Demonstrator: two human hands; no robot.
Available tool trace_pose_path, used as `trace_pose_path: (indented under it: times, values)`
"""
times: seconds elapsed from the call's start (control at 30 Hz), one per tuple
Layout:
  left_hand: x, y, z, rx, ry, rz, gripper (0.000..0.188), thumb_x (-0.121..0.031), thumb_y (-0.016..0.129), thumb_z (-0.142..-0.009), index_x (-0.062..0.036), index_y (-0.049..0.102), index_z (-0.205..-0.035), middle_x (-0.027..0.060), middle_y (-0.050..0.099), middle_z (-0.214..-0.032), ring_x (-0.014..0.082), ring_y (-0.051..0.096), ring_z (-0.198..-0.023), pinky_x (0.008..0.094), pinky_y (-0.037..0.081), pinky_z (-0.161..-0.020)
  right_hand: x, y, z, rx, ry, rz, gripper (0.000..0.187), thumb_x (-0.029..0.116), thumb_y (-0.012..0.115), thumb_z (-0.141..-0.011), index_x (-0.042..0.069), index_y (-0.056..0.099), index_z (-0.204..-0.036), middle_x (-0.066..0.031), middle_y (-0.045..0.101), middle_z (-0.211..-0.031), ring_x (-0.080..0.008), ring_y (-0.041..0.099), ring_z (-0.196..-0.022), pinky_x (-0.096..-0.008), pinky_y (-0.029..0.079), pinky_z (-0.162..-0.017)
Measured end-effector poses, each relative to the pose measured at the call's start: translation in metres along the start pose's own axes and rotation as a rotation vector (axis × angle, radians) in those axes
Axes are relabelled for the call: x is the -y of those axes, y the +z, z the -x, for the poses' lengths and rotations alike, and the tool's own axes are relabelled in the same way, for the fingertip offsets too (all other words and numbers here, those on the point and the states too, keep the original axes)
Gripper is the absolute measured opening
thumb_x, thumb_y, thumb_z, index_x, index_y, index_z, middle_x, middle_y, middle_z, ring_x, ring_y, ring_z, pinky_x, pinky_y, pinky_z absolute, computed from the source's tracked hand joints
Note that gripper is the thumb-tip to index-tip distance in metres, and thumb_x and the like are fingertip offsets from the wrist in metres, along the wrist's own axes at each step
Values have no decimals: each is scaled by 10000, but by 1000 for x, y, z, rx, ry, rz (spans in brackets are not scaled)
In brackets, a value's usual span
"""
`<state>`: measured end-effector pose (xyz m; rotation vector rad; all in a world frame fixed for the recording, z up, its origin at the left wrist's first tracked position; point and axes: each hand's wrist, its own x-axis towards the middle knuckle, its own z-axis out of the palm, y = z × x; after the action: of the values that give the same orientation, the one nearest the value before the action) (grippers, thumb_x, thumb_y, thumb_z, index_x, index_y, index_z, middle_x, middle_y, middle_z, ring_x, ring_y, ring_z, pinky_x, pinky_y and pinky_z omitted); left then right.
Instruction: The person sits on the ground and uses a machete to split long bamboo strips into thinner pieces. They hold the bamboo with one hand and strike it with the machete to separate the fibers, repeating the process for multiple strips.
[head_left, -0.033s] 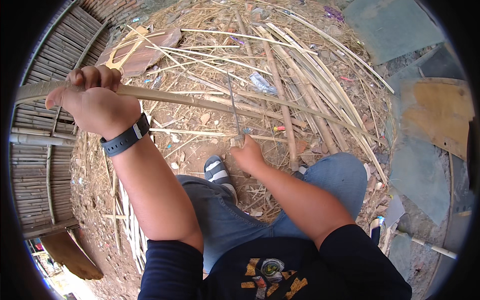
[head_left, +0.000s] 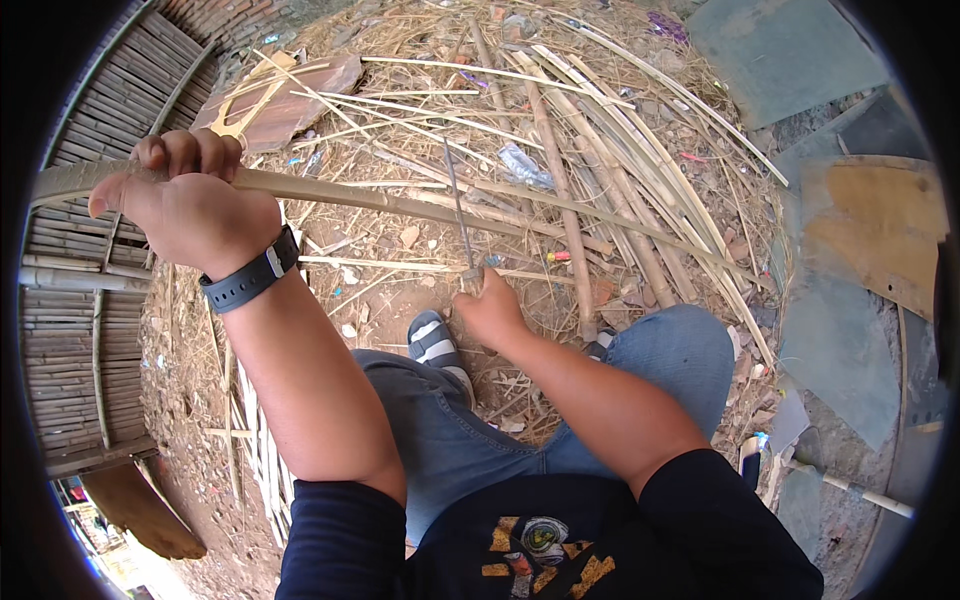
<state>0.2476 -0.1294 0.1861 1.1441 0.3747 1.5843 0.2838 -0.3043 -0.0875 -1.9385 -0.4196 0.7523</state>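
My left hand [head_left: 195, 195], with a dark watch on its wrist, is wrapped round a long split bamboo strip [head_left: 370, 200] at the upper left. The strip slants down toward the middle of the ground. My right hand [head_left: 490, 307] is closed on the handle of a long knife [head_left: 458, 205], in front of my knees. Its thin blade is seen nearly edge-on, points away from me and crosses the bamboo strip in the picture. Whether blade and strip touch, I cannot tell.
Bamboo poles and split strips [head_left: 640, 180] lie across the littered ground. A brown board [head_left: 300, 95] rests at the far left, beyond a bamboo wall [head_left: 75, 350]. Grey sheets [head_left: 790, 60] lie at right. My sandalled foot [head_left: 432, 340] is below the strip.
My right hand and the knife have shifted slightly to the left, and the blade's tip is a little farther away. My left hand and the bamboo strip look unmoved.
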Motion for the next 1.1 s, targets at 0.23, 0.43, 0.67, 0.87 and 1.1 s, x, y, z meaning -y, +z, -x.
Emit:
trace_pose_path:
  times: [0.23,0.43,0.67,0.87,1.1]
  values:
    - [0,4,3,-15,17,6,660,-705,240,-1040,-124,437,-798,-9,350,-638,137,273,-524,272,232,-513,3,12,14,23,-187,-4,462,248,726,-857,-40,579,-1188,-263,700,-906,-451,691,-884,-467,535,-818]
    - [1,-2,-8,-15,-16,-19,696,-753,216,-1015,-129,440,-804,-7,362,-639,139,283,-513,264,267,-484,-73,12,-23,-117,67,143,430,201,714,-835,-22,583,-1178,-269,711,-915,-462,699,-902,-497,556,-817]
    - [2,-15,-14,103,-38,53,670,-746,269,-1011,-133,447,-806,-12,345,-634,134,270,-511,279,248,-494,30,4,18,41,-200,-41,422,220,720,-855,-26,591,-1173,-252,704,-938,-411,700,-890,-461,524,-780]
    - [6,-47,-38,634,-265,473,600,-749,506,-920,-168,476,-772,-29,369,-621,118,281,-508,284,234,-531,9,-6,-7,-23,-73,-20,469,184,701,-825,-23,600,-1234,-245,707,-950,-393,697,-872,-446,534,-792]
    - [0,-64,-56,962,-422,716,503,-649,663,-880,-219,467,-711,-94,324,-565,88,253,-491,268,271,-532,76,-40,35,301,-317,-36,351,161,710,-826,-7,593,-1112,-226,679,-901,-353,678,-788,-434,514,-723]
